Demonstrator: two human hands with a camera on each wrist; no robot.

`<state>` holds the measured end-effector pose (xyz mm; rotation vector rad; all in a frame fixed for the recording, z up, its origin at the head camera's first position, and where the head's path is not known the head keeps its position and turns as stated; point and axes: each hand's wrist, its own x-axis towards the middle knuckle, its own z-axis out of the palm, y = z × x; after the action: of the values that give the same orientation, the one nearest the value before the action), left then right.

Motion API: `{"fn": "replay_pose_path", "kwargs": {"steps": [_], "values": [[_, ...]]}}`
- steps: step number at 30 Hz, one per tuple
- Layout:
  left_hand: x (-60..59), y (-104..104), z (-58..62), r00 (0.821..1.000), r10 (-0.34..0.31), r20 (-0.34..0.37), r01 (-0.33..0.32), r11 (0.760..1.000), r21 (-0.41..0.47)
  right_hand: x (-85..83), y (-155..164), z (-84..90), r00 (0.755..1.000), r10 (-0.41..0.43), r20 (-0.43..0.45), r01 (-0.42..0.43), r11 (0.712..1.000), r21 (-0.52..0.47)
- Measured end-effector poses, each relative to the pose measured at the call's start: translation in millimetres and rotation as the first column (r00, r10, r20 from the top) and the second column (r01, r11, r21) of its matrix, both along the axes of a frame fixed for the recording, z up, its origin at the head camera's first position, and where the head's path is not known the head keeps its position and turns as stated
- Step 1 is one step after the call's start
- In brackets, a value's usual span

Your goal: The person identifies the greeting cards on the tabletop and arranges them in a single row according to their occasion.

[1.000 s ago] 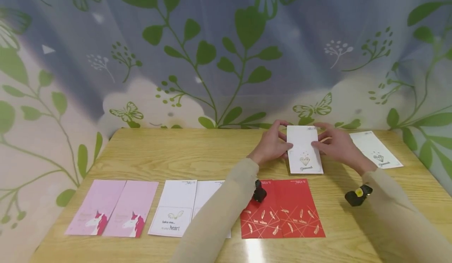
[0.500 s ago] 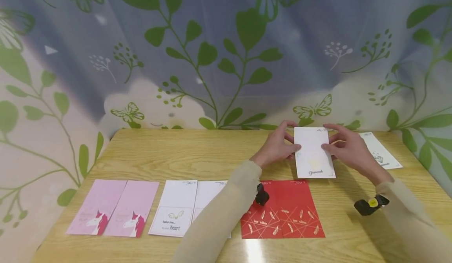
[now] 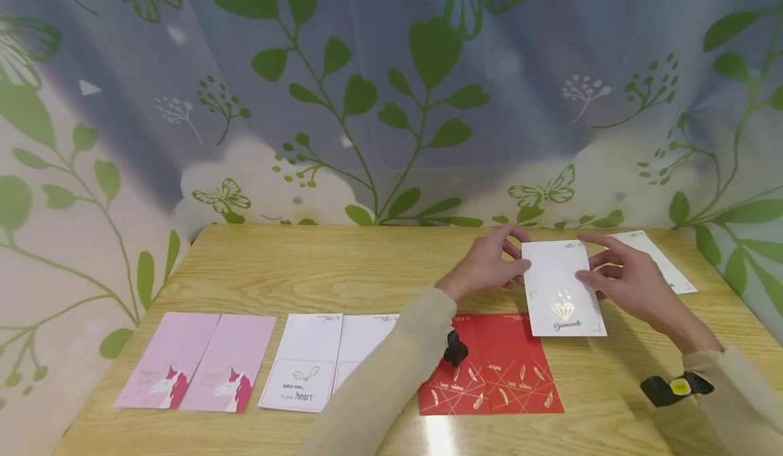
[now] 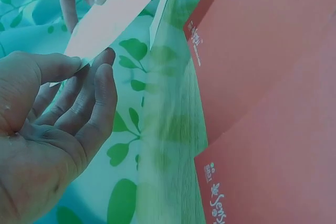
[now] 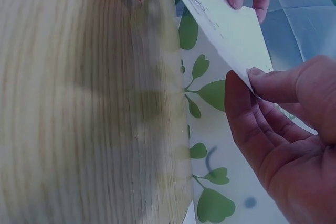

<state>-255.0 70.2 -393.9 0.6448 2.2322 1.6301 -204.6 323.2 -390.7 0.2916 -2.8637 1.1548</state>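
A white card with a gold diamond and the word "Diamonds" is held above the table, tilted toward me. My left hand pinches its left edge between thumb and fingers. On the opposite edge my right hand pinches it the same way. Both wrist views show the card gripped at its edges, thumb on one face and fingertips behind. Just beyond the right hand, a second white card lies on the table, partly covered by that hand.
On the wooden table lie two pink unicorn cards at left, two white heart cards partly under my left sleeve, and two red "best wishes" cards. A leaf-patterned curtain hangs behind the table's far edge.
Both hands have carried the white card rightward and nearer to me, from beyond the red cards to just right of them. The other cards have stayed put.
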Motion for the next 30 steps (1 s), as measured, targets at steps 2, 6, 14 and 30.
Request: {"fn": "replay_pose_path", "kwargs": {"steps": [2, 6, 14, 30], "values": [[1.3, 1, -0.4, 1.0, -0.019, -0.013, 0.019, 1.0, -0.006, 4.0, 1, -0.3, 1.0, 0.0, -0.006, 0.0, 1.0, 0.006], [4.8, 1, 1.1, 0.998, -0.063, -0.024, 0.063, 0.998, -0.016, 13.6, 5, 0.7, 1.0, 0.005, -0.014, -0.005, 1.0, -0.001], [11.9, 2, 4.2, 0.985, -0.16, -0.056, 0.154, 0.983, -0.104, 30.9, 17, -0.8, 0.999, 0.027, -0.041, -0.029, 0.999, -0.046], [23.2, 24, -1.5, 0.947, -0.261, -0.186, 0.155, 0.88, -0.448, 54.6, 37, -18.6, 1.0, 0.028, -0.012, -0.028, 1.0, 0.004]]}}
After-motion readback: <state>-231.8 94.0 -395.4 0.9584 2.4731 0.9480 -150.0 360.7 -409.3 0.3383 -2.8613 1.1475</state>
